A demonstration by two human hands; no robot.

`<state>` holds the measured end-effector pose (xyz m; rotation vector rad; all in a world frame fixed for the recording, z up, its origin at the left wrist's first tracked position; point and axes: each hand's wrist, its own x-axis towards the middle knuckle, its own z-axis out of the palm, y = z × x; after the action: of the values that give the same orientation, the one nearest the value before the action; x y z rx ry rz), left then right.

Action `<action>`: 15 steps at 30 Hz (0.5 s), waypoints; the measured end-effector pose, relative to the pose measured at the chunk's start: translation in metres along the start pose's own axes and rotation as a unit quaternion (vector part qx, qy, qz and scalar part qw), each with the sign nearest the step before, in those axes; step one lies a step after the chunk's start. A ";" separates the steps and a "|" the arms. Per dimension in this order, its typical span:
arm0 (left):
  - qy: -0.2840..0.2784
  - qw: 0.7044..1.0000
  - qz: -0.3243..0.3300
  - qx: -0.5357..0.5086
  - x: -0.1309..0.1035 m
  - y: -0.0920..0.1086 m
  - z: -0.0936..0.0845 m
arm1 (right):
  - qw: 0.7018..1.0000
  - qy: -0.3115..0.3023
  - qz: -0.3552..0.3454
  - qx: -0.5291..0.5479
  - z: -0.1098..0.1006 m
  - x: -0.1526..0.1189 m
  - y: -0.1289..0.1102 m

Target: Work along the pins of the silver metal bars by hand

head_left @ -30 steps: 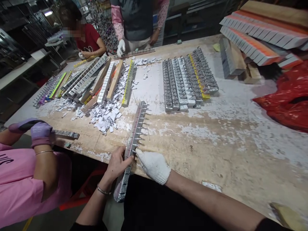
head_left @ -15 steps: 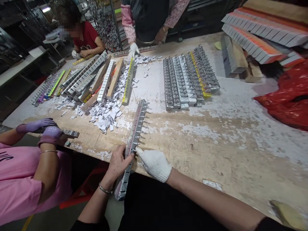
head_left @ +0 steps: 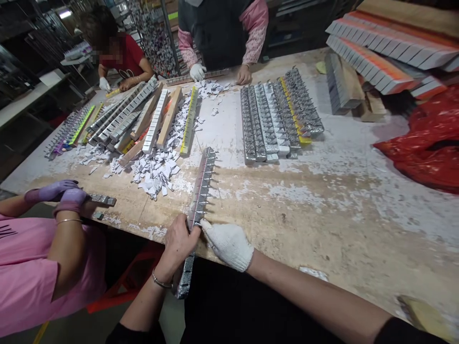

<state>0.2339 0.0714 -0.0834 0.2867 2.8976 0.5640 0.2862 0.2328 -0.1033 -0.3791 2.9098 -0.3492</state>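
Note:
A long grey speckled bar (head_left: 202, 184) lies across the table's near edge, its lower end sticking out past it. A row of thin metal pieces juts from its right side. My bare left hand (head_left: 181, 237) is wrapped round the bar near the table edge, thumb on top. To its right, my right hand (head_left: 229, 243), in a white glove, has its fingers pinched at the bar's side, beside the lowest jutting piece. Whatever the gloved fingertips hold is too small to make out.
White scraps (head_left: 156, 174) and stacked bars (head_left: 122, 114) lie at the left. Spiked bars (head_left: 270, 122) stand in rows beyond. Orange-white bars (head_left: 387, 50) and a red bag (head_left: 426, 143) are at the right. Co-workers are at the left and far side; purple gloves (head_left: 71, 197) hold another bar.
My left hand still grips the bar, and my right hand stays at its side. Across the table, a person's gloved hand has left the yellow bar and their bare hand now rests on the table.

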 end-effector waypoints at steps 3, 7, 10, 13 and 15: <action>0.014 1.000 0.011 0.023 0.001 0.002 0.002 | 1.000 0.018 0.006 -0.002 0.005 0.001 0.000; 0.026 0.999 0.021 0.016 0.001 0.002 0.003 | 1.000 0.028 0.003 0.002 0.005 0.003 0.002; 0.028 0.999 0.022 -0.013 0.001 0.000 0.003 | 1.000 0.000 -0.009 0.015 -0.002 0.005 0.004; 0.032 0.999 0.024 -0.032 0.001 -0.001 0.004 | 1.000 -0.014 -0.017 0.012 -0.007 0.009 0.006; 0.037 0.999 0.024 -0.031 0.000 -0.001 0.005 | 1.000 -0.010 -0.019 0.001 -0.009 0.011 0.006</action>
<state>0.2348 0.0724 -0.0883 0.3354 2.9443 0.6849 0.2721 0.2373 -0.0983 -0.4342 2.8856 -0.3515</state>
